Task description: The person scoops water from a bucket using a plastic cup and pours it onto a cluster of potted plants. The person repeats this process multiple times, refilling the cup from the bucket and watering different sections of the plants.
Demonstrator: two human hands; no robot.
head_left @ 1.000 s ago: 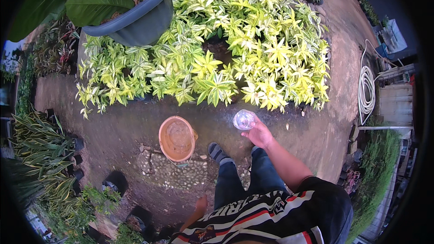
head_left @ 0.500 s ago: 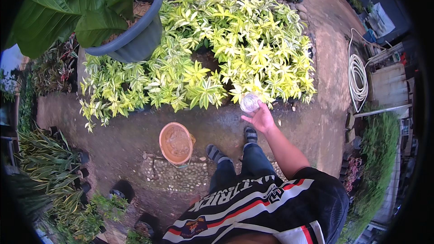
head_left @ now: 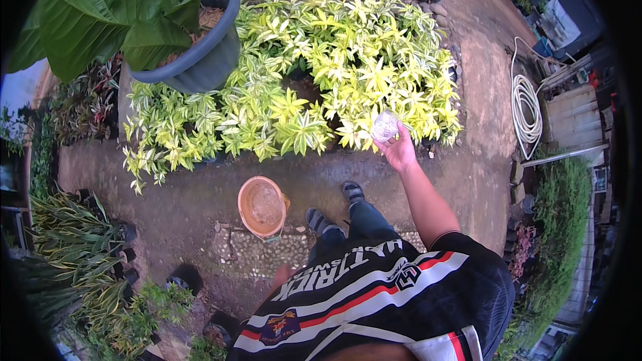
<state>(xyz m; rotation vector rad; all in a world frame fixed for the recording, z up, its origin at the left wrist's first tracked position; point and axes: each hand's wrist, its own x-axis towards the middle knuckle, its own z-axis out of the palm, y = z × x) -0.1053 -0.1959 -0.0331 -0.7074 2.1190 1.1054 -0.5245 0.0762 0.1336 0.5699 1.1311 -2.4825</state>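
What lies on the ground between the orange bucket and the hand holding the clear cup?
In the head view, between the bucket and the right hand with the cup lie wet ground and the person's sandalled feet.

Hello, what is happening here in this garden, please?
A person stands on a bare earth path in front of a bed of yellow-green plants. The right hand is stretched out and holds a small clear cup just over the front edge of the leaves. The left hand hangs low beside the body and seems to hold nothing. An orange bucket with water in it stands on the ground to the left of the person's feet. A large grey pot with big green leaves stands behind the bed.
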